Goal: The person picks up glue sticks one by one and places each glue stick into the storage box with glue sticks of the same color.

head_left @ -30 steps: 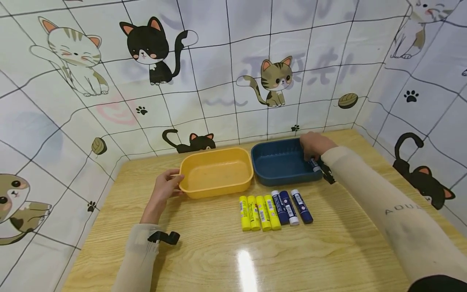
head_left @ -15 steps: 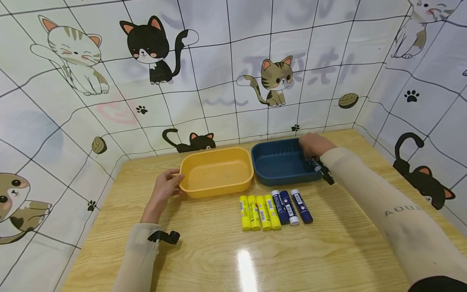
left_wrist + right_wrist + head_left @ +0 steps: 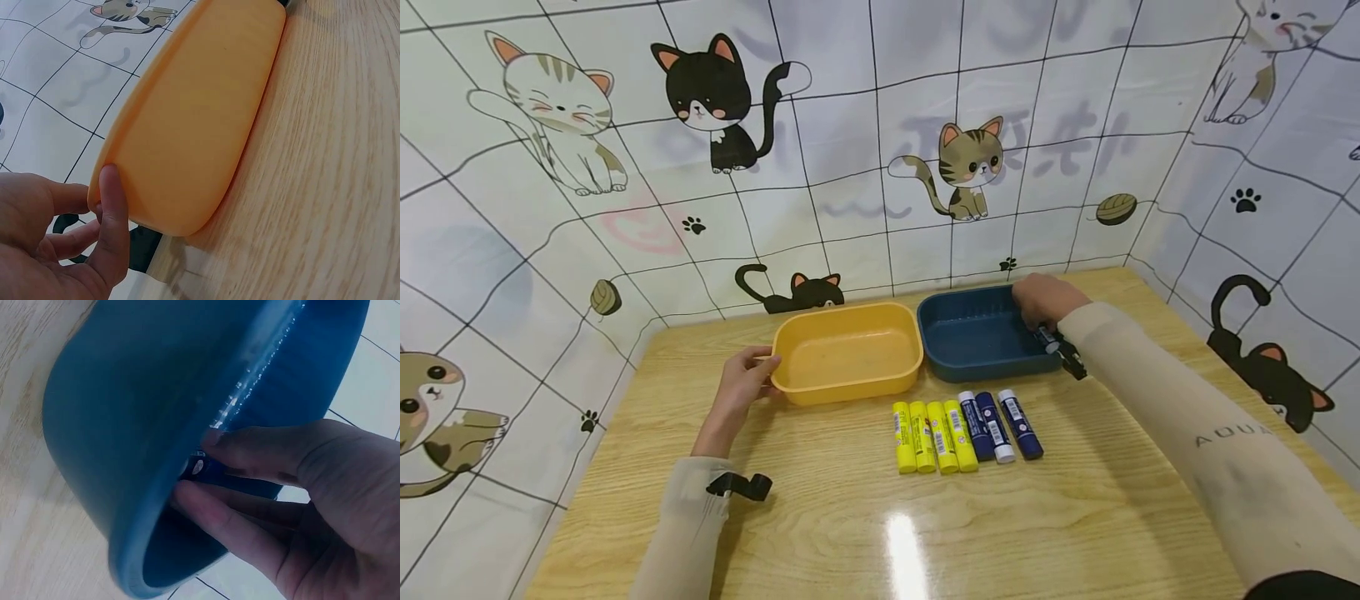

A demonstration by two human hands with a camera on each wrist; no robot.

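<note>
My left hand (image 3: 745, 383) grips the left end of a yellow plastic basin (image 3: 842, 396), its thumb (image 3: 112, 200) over the rim and the other fingers outside. At the far right end of a dark blue basin (image 3: 985, 371), my right hand (image 3: 1047, 300) reaches in over the wall. Between its thumb and fingertips is a dark blue glue stick (image 3: 197, 466), mostly hidden by hand and rim in the right wrist view. Several yellow glue sticks (image 3: 935, 437) lie in a row before the basins. Beside them lie three dark blue ones with white parts (image 3: 1020, 425).
Both basins stand side by side at the back of a wooden table (image 3: 820, 517). Behind and beside the table hangs a white cloth (image 3: 842, 158) with grid lines and cartoon cats. A black wrist camera (image 3: 741, 486) sits on the left sleeve.
Very little differs. The right hand has shifted slightly left inside the blue basin. The left hand keeps its hold on the yellow basin, and the row of glue sticks stays put.
</note>
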